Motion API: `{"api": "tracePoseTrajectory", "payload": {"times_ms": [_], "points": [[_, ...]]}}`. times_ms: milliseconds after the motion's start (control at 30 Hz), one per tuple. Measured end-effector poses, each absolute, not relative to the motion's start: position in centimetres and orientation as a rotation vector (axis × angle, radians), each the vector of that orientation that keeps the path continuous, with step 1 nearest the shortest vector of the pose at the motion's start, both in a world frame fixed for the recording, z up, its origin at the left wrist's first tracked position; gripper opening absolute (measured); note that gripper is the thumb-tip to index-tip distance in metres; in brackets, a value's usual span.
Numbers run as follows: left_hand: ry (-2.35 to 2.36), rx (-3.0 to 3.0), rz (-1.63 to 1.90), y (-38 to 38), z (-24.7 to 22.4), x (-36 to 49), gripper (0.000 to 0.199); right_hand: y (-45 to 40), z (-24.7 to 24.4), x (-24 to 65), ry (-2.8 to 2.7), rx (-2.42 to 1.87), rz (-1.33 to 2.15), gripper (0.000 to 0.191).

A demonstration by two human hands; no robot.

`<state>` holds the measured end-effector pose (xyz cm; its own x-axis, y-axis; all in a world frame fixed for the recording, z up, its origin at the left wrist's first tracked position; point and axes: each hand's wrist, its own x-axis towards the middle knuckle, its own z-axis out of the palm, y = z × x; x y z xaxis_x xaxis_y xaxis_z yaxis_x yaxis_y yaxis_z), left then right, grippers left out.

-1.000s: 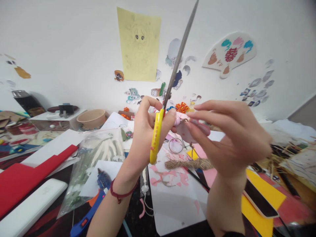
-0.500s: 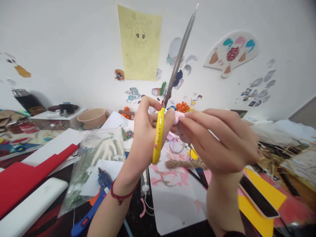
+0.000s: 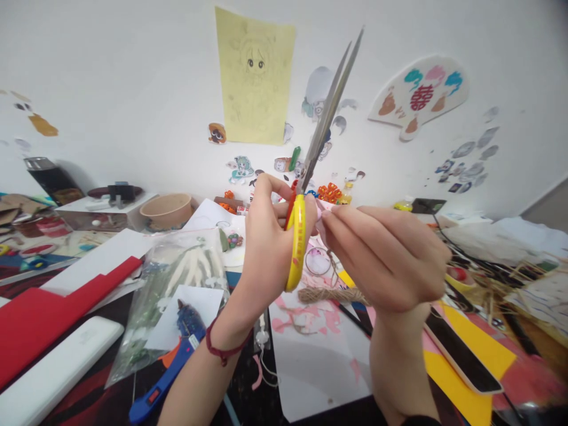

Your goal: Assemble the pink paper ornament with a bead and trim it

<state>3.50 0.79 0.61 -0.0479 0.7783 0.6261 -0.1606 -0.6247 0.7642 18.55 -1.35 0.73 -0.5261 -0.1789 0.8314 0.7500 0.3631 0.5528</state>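
Observation:
My left hand (image 3: 268, 242) is closed on a pair of scissors (image 3: 296, 245) with yellow and red handles. The blades point up and lean to the right, their tips slightly apart. Between the fingertips of both hands is a small pale-pink piece (image 3: 323, 208), and my right hand (image 3: 386, 254) pinches it with fingers bunched together. What the piece is made of I cannot tell. Just below the fingers lies a round clear disc (image 3: 318, 261) with a pink pattern. Pink scraps (image 3: 326, 321) are scattered over a white sheet (image 3: 319, 378) under my hands.
A bundle of twine (image 3: 331, 295) lies behind the scraps. On the left are a blue glue gun (image 3: 171, 376), a clear plastic bag (image 3: 153, 278), a white power bank (image 3: 62, 370) and red card (image 3: 53, 319). A phone (image 3: 461, 352) rests on yellow paper (image 3: 457, 384) at right.
The scissors have turned in my left hand: the blades now show apart and the red handle is visible. My right hand has shifted slightly left, and the pink piece looks tilted differently.

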Motion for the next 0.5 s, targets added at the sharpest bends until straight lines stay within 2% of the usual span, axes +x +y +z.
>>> {"api": "tracePoseTrajectory", "payload": {"times_ms": [367,500], "points": [[0.601,1.448,1.667,0.88,0.97,2.97,0.038,-1.53,1.45,19.06,-1.547,-0.552,-1.126,0.022],[0.576,1.429,1.617,0.65,1.53,2.81,0.039,-1.15,1.62,19.15,-1.405,-0.591,-0.983,0.013]]}}
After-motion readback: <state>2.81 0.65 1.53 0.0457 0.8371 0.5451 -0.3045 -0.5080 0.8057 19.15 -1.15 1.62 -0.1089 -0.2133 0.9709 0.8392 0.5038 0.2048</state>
